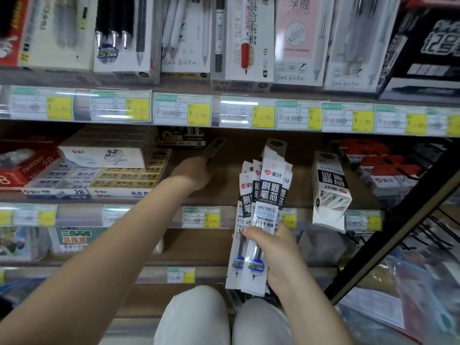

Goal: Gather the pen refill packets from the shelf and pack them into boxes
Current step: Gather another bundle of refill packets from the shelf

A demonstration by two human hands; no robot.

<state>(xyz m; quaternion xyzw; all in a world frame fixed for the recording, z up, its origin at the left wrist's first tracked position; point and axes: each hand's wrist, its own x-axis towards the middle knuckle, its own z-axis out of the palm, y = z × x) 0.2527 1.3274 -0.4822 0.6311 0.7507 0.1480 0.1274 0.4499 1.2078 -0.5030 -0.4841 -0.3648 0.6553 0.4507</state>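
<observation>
Here, right hand [276,247] grips refill packets [263,195] — labelled "GR1103".

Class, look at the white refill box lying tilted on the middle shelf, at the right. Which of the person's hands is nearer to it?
Right. The right hand, gripping a bundle of refill packets, sits just below and left of the white refill box. The left hand reaches into the shelf, well to the left.

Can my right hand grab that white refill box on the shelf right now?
Probably not as is: the right hand already grips a bundle of refill packets. The white box stands close by, unobstructed.
</observation>
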